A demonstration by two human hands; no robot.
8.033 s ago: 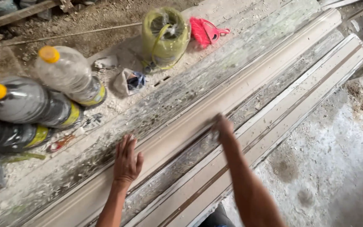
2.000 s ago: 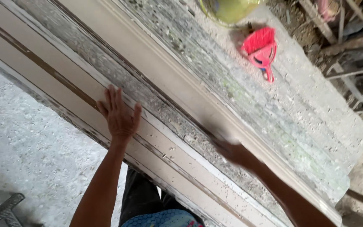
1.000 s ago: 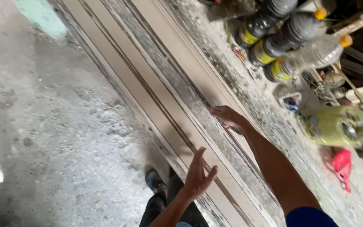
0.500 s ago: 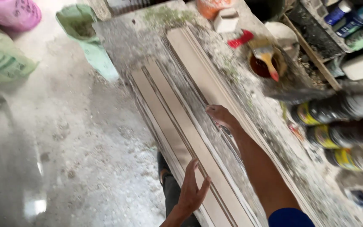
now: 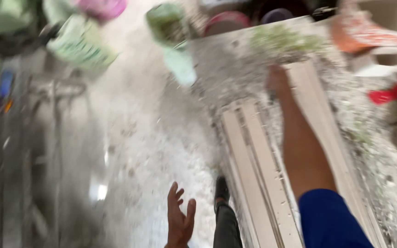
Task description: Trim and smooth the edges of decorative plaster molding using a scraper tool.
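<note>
While blurred, long pale ridged trim boards (image 5: 258, 160), right hand (image 5: 277, 80) gripping far end, left hand (image 5: 180, 220) open

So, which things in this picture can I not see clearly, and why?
Head view:
- Right hand: blurred by motion, grip on the pale moulding strips unclear.
- Left hand: wrist cut off by the bottom edge.
- Green bags and red object: too blurred to identify.
</note>
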